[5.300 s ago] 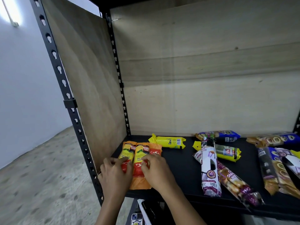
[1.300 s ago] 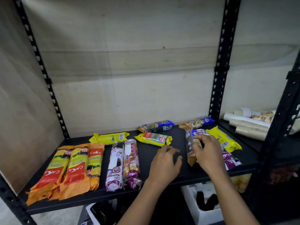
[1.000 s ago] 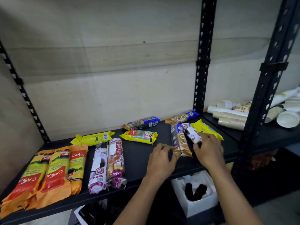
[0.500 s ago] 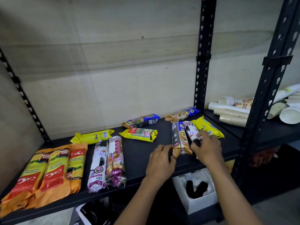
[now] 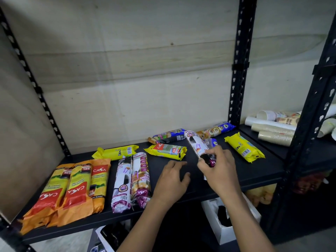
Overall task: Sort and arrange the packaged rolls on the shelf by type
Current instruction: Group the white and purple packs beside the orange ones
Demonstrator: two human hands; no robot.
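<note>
Head view: one roll in hand, the rest counted on the shelf

The black shelf board (image 5: 258, 170) carries the packaged rolls. The black perforated upright post (image 5: 239, 79) at its back serves as the marker.

Farthest left of the post lie three orange plastic packs with red labels (image 5: 80, 188), side by side and overlapping. Nearer the post, two white-and-purple drawstring rolls (image 5: 131, 180) lie touching, lengthwise toward the front edge.

There are three yellow packs:
- A plain yellow wrapped roll (image 5: 116, 151) lies well left of the post, just behind the drawstring pair.
- A yellow roll with a red label (image 5: 167, 150) lies closer to the post.
- A third yellow roll (image 5: 243, 147) lies in front of the post.

Two blue-ended rolls lie along the back: a blue-and-brown printed roll (image 5: 168, 136) left of the post, and a second blue-ended roll (image 5: 216, 129) at the post's foot.

The right hand (image 5: 220, 171) has its fingers and thumb curled round a third white-and-purple roll (image 5: 195, 144), which is tilted up off the board, in front and left of the post. A clear-and-blue pack end (image 5: 211, 142) shows just behind it; whether the hand holds that too cannot be told. The left hand (image 5: 171, 182) rests palm down on the bare board, fingers relaxed and gripping nothing, farther left of the post.

Right of the post, sleeves of stacked paper cups (image 5: 272, 128) lie on their sides, too overlapped to count. Below the board, left of the post, sits one white box (image 5: 223, 233).
</note>
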